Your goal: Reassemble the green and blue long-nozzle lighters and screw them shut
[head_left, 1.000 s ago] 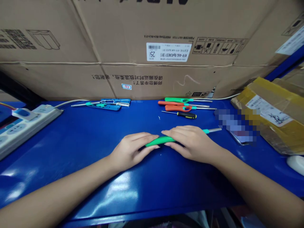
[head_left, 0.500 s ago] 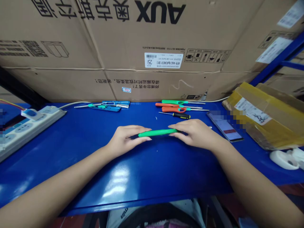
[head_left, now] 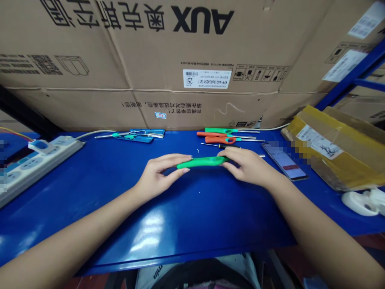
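A green lighter (head_left: pixel 203 161) is held level above the blue table, between both hands. My left hand (head_left: pixel 159 172) pinches its left end between thumb and fingers. Around its right part my right hand (head_left: pixel 245 164) is closed, and a metal tip shows just beyond those fingers. Behind my right hand lie two orange lighters (head_left: pixel 213 139), another green lighter (head_left: pixel 215 130) and a screwdriver (head_left: pixel 210 145), its handle partly hidden by the hand.
Blue lighters (head_left: pixel 141 138) lie at the back left, near a white power strip (head_left: pixel 33 164). To the right are a phone (head_left: pixel 284 160), a taped yellow-brown package (head_left: pixel 331 148) and a white object (head_left: pixel 361 202). A large cardboard box (head_left: pixel 162 52) stands behind the table (head_left: pixel 120 237).
The held green lighter has risen slightly in view and turned, so more of its side shows. My right hand has shifted up a little and now partly covers the screwdriver handle.
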Tool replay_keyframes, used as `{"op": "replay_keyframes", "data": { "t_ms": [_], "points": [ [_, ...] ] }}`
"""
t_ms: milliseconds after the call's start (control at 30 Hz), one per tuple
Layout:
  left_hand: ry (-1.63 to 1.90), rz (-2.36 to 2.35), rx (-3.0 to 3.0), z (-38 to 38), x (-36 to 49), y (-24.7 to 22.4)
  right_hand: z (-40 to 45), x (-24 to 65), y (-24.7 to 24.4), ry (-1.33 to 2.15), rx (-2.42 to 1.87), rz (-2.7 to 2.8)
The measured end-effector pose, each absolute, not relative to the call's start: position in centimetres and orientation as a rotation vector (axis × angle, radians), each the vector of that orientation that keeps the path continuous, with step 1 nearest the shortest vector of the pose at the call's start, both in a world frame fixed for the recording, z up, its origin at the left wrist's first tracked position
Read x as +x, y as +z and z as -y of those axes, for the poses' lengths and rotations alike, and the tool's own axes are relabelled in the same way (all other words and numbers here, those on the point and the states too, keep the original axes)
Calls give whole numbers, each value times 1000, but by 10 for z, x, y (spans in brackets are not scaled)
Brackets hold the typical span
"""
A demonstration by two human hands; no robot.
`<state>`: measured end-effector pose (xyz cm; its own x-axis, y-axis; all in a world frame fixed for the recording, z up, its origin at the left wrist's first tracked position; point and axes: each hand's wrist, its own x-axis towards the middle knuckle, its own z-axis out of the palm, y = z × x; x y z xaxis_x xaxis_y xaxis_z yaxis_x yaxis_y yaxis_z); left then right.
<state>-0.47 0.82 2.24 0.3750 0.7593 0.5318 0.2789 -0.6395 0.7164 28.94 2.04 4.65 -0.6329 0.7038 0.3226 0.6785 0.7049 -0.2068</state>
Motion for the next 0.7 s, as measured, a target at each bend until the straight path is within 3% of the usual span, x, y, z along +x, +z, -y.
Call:
{"op": "replay_keyframes", "data": {
  "t_ms": [267,567,700],
  "points": [
    [1264,-860,2150,-4,-6,21,-23,293,45,56,-986,2485],
    [478,-668,1258,10,10,32,-11,269,43,-285,-780,2403],
    [483,-645,1115,18,18,34,10,249,41,-470,-915,2031]
  ]
}}
